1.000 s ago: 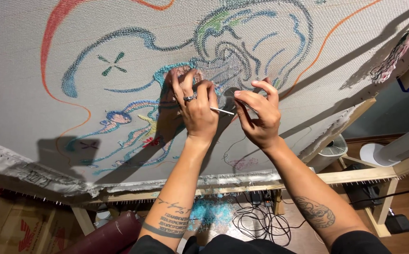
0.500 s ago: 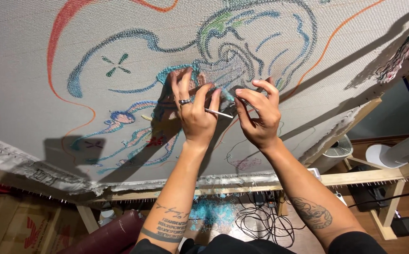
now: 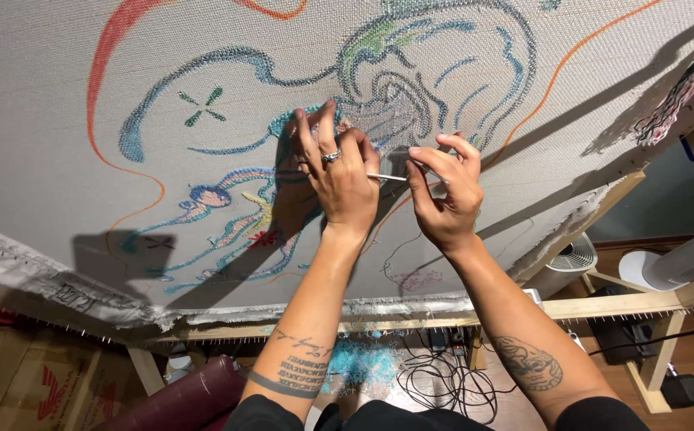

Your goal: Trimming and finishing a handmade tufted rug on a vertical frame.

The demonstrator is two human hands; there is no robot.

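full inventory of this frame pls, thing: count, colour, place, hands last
cloth: 1, off-white with blue, orange and green line drawing, stretched across the frame, fills most of the view
wooden frame: 1, pale wood, lower and right edges of the cloth
thin tool: 1, silvery, between the two hands against the cloth
cables: a tangle, black, floor below the frame
small fan: 1, white, floor at right
cardboard boxes: number unclear, brown, bottom left
ring: 1, silver, on a left finger
left hand: 1, pressed on the cloth, touching the tool's end
right hand: 1, fingertips pinching the tool
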